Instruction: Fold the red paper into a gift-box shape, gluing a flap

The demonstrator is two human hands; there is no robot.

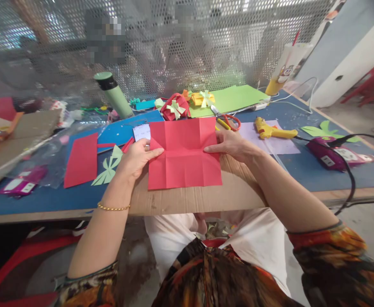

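A creased sheet of red paper (184, 170) is spread between my hands, its folds making a grid of rectangles. My left hand (138, 157) grips its left edge, thumb on top and the other fingers behind. On the opposite edge my right hand (230, 145) pinches it the same way. Beneath lies a piece of brown cardboard (187, 202) at the table's front edge. To the left are another red paper piece (81, 160) and a cut light-green paper shape (108, 168). Scissors with orange handles (233, 120) lie just beyond my right hand.
A yellow glue gun (274, 129) rests on lilac paper (289, 147) at right, near a purple power strip (337, 153) with black cables. Behind stand a green bottle (114, 96), small red and yellow paper bags (177, 106), green sheets (238, 98) and a drink cup (281, 72).
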